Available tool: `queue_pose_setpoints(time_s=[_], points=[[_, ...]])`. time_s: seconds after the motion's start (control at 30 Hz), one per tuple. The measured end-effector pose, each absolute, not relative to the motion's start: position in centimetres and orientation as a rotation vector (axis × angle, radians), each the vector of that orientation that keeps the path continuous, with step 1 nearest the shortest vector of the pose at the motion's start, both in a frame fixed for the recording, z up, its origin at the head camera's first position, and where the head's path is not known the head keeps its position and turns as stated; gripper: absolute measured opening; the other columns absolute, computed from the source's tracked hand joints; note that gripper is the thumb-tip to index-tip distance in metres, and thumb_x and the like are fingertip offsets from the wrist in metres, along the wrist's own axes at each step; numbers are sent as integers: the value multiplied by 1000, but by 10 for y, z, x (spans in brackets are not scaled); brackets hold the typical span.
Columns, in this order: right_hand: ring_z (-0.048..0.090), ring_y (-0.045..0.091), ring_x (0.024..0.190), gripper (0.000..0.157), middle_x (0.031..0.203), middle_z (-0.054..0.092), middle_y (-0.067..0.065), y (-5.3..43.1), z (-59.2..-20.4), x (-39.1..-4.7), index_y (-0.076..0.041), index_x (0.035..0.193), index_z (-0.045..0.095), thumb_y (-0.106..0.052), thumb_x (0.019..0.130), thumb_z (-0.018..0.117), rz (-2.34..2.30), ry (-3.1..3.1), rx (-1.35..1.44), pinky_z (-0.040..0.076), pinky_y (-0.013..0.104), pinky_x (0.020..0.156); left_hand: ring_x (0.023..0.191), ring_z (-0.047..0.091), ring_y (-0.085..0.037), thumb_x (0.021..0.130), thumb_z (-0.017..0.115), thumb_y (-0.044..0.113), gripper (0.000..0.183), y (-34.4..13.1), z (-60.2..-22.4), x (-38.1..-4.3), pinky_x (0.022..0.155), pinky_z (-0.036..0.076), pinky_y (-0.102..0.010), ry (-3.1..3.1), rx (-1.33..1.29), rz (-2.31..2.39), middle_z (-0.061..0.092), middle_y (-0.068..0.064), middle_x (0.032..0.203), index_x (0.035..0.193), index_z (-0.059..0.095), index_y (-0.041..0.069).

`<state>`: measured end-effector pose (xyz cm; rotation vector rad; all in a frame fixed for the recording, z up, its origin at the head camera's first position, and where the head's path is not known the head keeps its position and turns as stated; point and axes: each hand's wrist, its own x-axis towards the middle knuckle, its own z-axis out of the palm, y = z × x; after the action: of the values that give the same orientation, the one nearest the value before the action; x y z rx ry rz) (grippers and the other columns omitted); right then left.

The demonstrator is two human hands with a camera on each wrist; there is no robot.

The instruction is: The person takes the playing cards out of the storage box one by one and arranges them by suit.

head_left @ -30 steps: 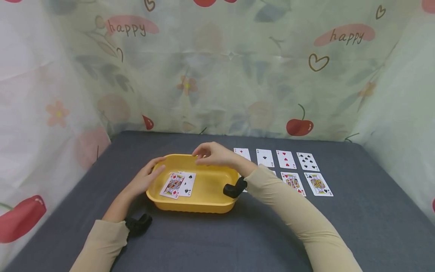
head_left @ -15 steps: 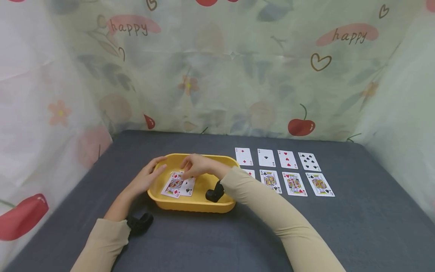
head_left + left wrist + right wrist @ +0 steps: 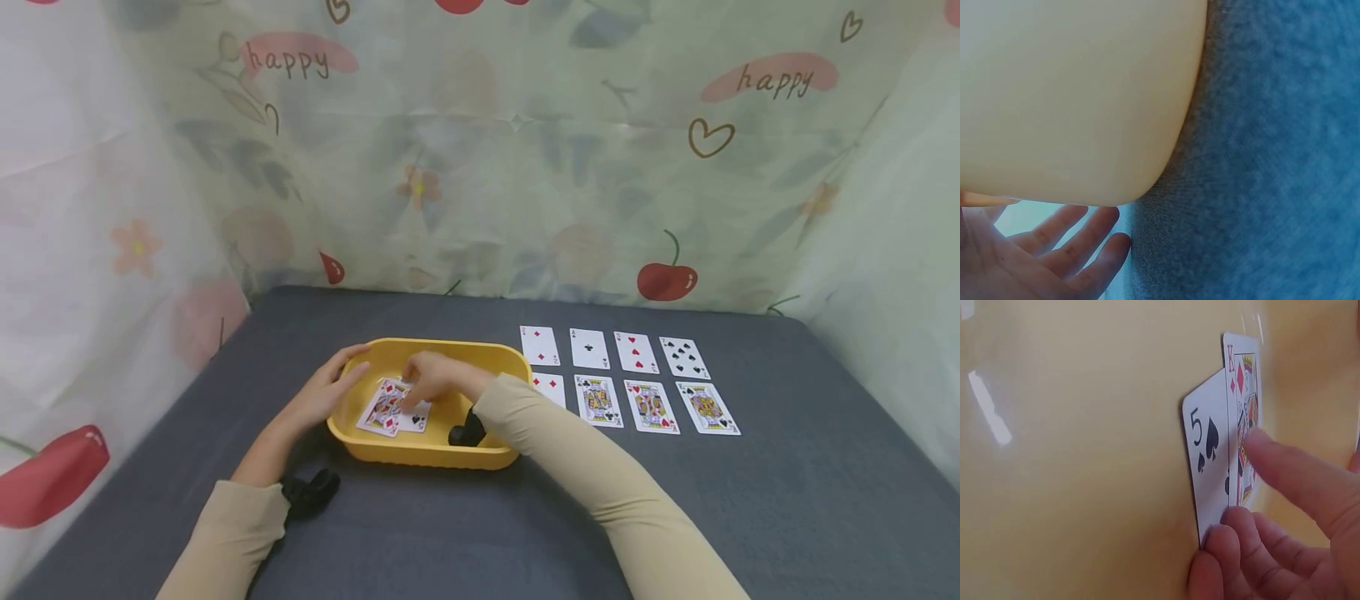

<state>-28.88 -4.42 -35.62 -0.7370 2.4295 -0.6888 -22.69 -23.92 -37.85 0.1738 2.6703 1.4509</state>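
Note:
A yellow plastic basin (image 3: 431, 456) stands left of the table's centre. My left hand (image 3: 327, 392) is at its left end, thumb over the rim and fingers along the outside; in the left wrist view those fingers (image 3: 1079, 250) are spread and relaxed. Inside lie a king of diamonds (image 3: 381, 408) and a five of spades (image 3: 1200, 425), the king overlapping the five. My right hand (image 3: 438, 377) reaches into the basin at these cards. The right wrist view shows its thumb over the king's face and its bent fingertips at the cards' edge, with a gap between thumb and fingers.
Right of the basin, several face-up cards lie in two rows, including a two of diamonds (image 3: 539, 346), a king of hearts (image 3: 651, 407) and a king of spades (image 3: 707, 407). The basin partly covers a diamonds card (image 3: 550, 387). A printed curtain (image 3: 517, 167) encloses the dark table (image 3: 420, 533).
My right hand has moved left and down from above the basin's far rim to the two cards inside. More of the lower card row now shows. The left hand stays at the rim.

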Motion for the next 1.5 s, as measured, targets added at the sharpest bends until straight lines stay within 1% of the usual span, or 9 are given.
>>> queue_pose_setpoints(time_s=[0.23, 0.4, 0.57, 0.73, 0.87, 1.0, 1.13, 1.37, 1.5], points=[[48, 12, 77, 45, 89, 54, 1, -49, -358, -285, -4, 104, 58, -31, 75, 77, -498, 2550, -756, 40, 18, 64, 134, 33, -37, 99, 40, 41, 57, -239, -380, -226, 110, 29, -53, 2655, 167, 1470, 24, -20, 151, 145, 27, 11], [50, 12, 77, 44, 90, 57, 0, -49, -358, -283, -7, 102, 60, -35, 73, 78, -462, 2548, -720, 42, 18, 65, 133, 34, -37, 99, 39, 43, 58, -238, -379, -226, 109, 30, -54, 2665, 154, 1434, 23, -20, 152, 146, 26, 12], [48, 10, 71, 35, 81, 53, -2, -46, -357, -284, -8, 91, 59, -31, 73, 79, -519, 2497, -746, 39, 17, 59, 134, 32, -37, 99, 39, 42, 57, -238, -378, -225, 109, 28, -55, 2670, 149, 1421, 23, -20, 152, 146, 26, 12], [49, 9, 62, 23, 70, 52, -3, -37, -352, -292, -8, 83, 56, -21, 79, 74, -680, 2352, -793, 40, 18, 56, 135, 30, -38, 99, 39, 41, 56, -239, -379, -226, 110, 26, -56, 2685, 162, 1424, 24, -21, 151, 145, 27, 11], [57, 9, 64, 15, 73, 59, 0, -28, -341, -295, -5, 88, 56, -13, 84, 68, -857, 2250, -741, 49, 19, 62, 134, 31, -38, 99, 40, 42, 57, -239, -379, -226, 109, 28, -56, 2686, 162, 1428, 24, -21, 151, 145, 27, 10], [63, 11, 71, 13, 80, 65, 5, -15, -329, -296, -3, 94, 57, -10, 86, 65, -980, 2243, -730, 56, 28, 73, 134, 32, -38, 99, 40, 40, 57, -239, -378, -226, 109, 29, -55, 2681, 153, 1435, 24, -21, 151, 145, 27, 10], [66, 15, 77, 15, 89, 68, 10, 6, -318, -298, -3, 99, 57, -11, 88, 63, -1062, 2285, -716, 56, 35, 80, 134, 31, -37, 99, 40, 39, 55, -238, -377, -227, 110, 27, -54, 2675, 141, 1441, 24, -20, 152, 145, 28, 10], [64, 16, 83, 21, 100, 67, 12, 61, -303, -298, -5, 108, 59, -15, 90, 61, -1168, 2352, -660, 55, 31, 81, 134, 33, -37, 99, 40, 39, 55, -237, -376, -226, 110, 28, -52, 2677, 134, 1439, 24, -20, 152, 145, 28, 10], [64, 16, 87, 25, 100, 66, 10, 92, -299, -296, -6, 112, 58, -17, 90, 60, -1230, 2364, -630, 54, 34, 84, 134, 34, -36, 99, 39, 40, 56, -236, -376, -225, 110, 29, -52, 2676, 121, 1433, 23, -20, 152, 145, 27, 11]])
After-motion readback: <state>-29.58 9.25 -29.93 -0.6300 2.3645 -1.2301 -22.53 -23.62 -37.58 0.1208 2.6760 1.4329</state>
